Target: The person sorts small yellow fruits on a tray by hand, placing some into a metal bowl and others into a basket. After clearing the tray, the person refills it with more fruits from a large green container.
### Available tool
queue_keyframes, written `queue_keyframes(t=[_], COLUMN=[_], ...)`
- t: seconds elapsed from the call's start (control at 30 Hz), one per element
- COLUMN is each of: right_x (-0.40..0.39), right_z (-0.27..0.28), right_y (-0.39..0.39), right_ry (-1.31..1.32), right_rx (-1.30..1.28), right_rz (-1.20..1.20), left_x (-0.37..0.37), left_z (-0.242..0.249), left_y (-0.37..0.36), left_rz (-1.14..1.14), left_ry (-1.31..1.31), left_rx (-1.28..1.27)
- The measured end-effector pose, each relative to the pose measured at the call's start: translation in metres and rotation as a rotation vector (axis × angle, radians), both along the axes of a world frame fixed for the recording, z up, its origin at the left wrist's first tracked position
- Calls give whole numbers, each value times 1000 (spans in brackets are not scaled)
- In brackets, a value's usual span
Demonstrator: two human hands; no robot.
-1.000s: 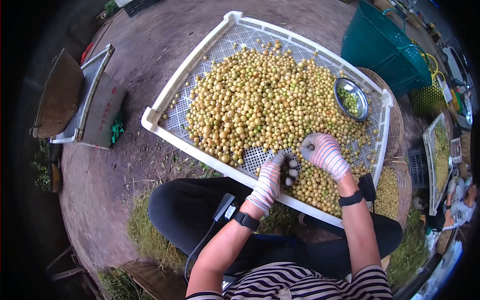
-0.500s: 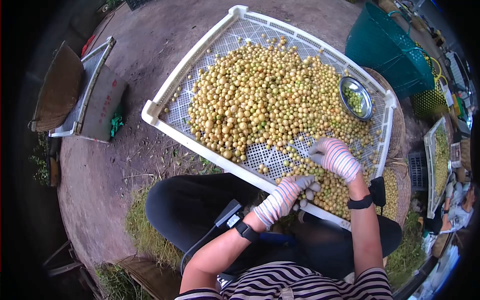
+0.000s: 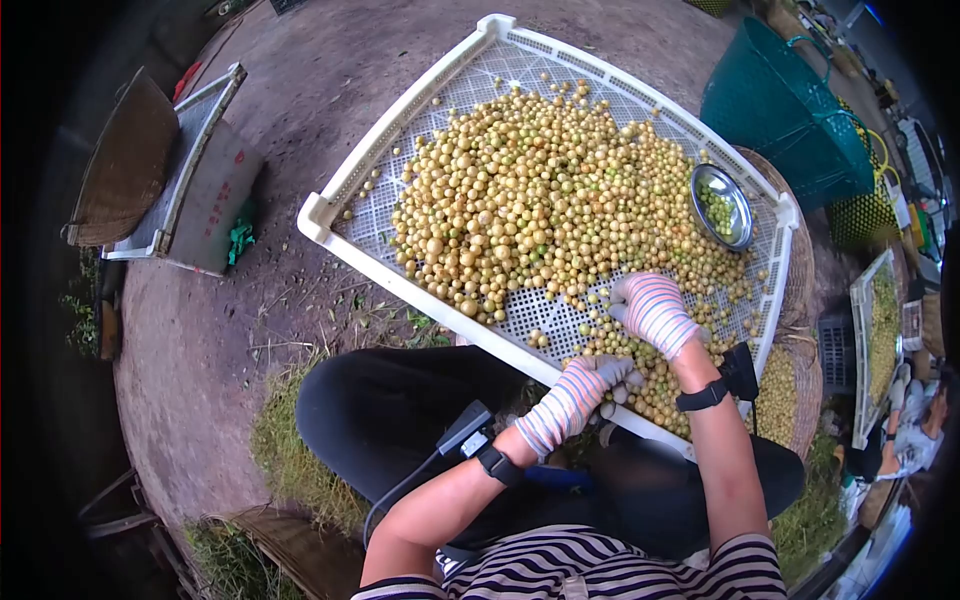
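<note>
A white mesh tray (image 3: 400, 100) holds a heap of small round yellow-tan fruits (image 3: 530, 190), some of them greenish. My left hand (image 3: 580, 395), in a striped grey-tipped glove, rests at the tray's near edge with its fingers curled over fruits there. Just beyond it, my right hand (image 3: 655, 312), gloved alike, reaches into the fruits with bent fingers pointing down. What either hand's fingertips hold is hidden. At the tray's right side a round metal bowl (image 3: 741, 222) contains small green fruits.
A green basket (image 3: 770, 100) stands past the tray's far right corner. Wicker baskets (image 3: 805, 390) lie under its right side, one with fruits. On the left are a box (image 3: 225, 190) and a wicker tray (image 3: 125, 165). Another person (image 3: 915, 420) sits at far right.
My right hand has shifted slightly left over the fruits, its fingers more bent. My left hand stays at the near edge. The whole view has moved a little.
</note>
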State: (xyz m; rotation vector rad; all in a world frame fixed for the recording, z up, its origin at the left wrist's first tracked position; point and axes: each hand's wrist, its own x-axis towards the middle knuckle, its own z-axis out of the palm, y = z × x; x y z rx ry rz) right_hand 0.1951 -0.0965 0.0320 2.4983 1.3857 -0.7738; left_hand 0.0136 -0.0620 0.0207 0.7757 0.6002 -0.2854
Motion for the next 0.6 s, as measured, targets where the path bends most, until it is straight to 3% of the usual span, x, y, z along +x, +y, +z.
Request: queue_keyframes(t=[0.1,0.13,0.23,0.37,0.4,0.43,0.5,0.6], right_x=[-11,-16,-31,-10,-6,-3,9,13], right_z=[-10,-13,-18,3,-1,8,-9,-12], right_y=[7,15,30,4,0,4,6,21], right_ry=[0,6,-36,525,436,349,140,-18], right_rx=[583,624,511,129,329,331,721,608], right_rz=[72,150,371,107,74,-56,-89,-231], left_x=[-2,-3,-1,-5,-4,-4,-4,-3], left_z=[-8,-8,-4,4,6,6,4,14], left_y=[-2,-2,-1,-1,0,0,-3,2], left_rz=[20,-3,-68,-120,-149,-178,-166,-143], left_ry=[-68,-58,-33,-25,-23,-23,-54,-31], left_rx=[2,19,49,37,42,49,48,60])
